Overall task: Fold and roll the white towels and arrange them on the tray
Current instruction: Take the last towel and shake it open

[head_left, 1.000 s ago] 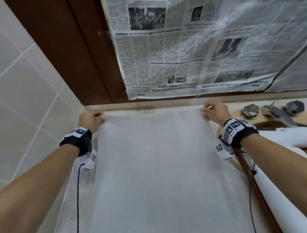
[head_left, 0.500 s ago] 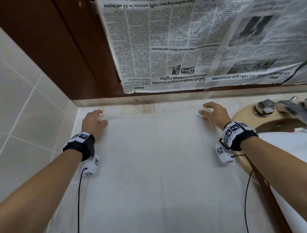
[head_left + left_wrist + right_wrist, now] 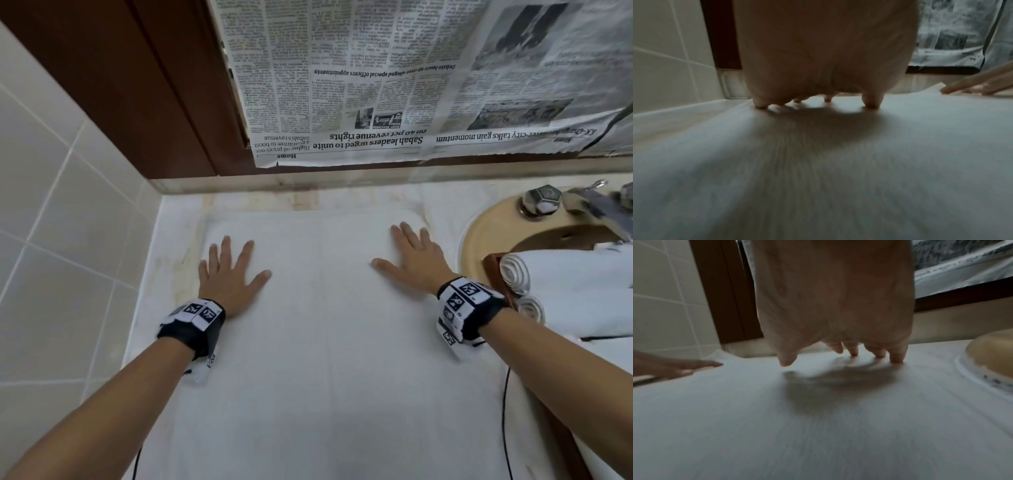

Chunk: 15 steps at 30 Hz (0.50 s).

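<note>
A white towel (image 3: 325, 342) lies spread flat on a pale worktop (image 3: 178, 219), its far edge close to the back wall. Both hands rest palm-down on its far end, well apart. The left hand (image 3: 229, 277) has its fingers (image 3: 224, 248) straight and fanned wide, tips touching the cloth near the left edge. The right hand (image 3: 412, 260) lies the same way, fingers spread, near the towel's right far corner. Neither hand holds anything. The cloth looks soft, matte and finely woven, with a faint crease down its middle. To the right, rolled white towels (image 3: 561, 284) with spiral ends lie on a dark wooden tray (image 3: 493, 263), across a round beige sink (image 3: 479, 240).
</note>
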### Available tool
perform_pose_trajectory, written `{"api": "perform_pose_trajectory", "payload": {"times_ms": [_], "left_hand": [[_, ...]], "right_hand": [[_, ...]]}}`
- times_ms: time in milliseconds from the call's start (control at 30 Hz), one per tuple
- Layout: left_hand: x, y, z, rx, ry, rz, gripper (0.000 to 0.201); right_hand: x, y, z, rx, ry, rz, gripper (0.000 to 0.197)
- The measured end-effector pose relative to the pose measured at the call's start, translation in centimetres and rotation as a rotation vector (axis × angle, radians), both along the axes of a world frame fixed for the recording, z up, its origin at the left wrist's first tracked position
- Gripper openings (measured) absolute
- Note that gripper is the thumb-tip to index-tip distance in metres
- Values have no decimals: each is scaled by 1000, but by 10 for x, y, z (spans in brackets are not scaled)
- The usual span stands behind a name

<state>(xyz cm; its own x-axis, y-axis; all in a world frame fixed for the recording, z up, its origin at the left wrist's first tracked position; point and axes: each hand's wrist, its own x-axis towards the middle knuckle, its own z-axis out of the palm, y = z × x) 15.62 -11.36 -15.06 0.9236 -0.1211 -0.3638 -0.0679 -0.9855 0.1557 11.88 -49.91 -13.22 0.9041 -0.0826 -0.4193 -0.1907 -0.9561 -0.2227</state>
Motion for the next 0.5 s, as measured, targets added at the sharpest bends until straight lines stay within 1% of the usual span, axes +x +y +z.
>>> {"api": "perform_pose_trajectory", "payload": {"times_ms": [67,267,500], "left_hand": [[2,-3,-3,-4,-12,20,81],[19,-7,-7,-18,-8,48,83],[33,-16,-4,-12,7,73,83]], "right_hand": [[0,2,-3,-32,2,5,96],[4,0,-14,-33,-73,-10,94],[17,-2,-16,-32,-84,-30,94]]}}
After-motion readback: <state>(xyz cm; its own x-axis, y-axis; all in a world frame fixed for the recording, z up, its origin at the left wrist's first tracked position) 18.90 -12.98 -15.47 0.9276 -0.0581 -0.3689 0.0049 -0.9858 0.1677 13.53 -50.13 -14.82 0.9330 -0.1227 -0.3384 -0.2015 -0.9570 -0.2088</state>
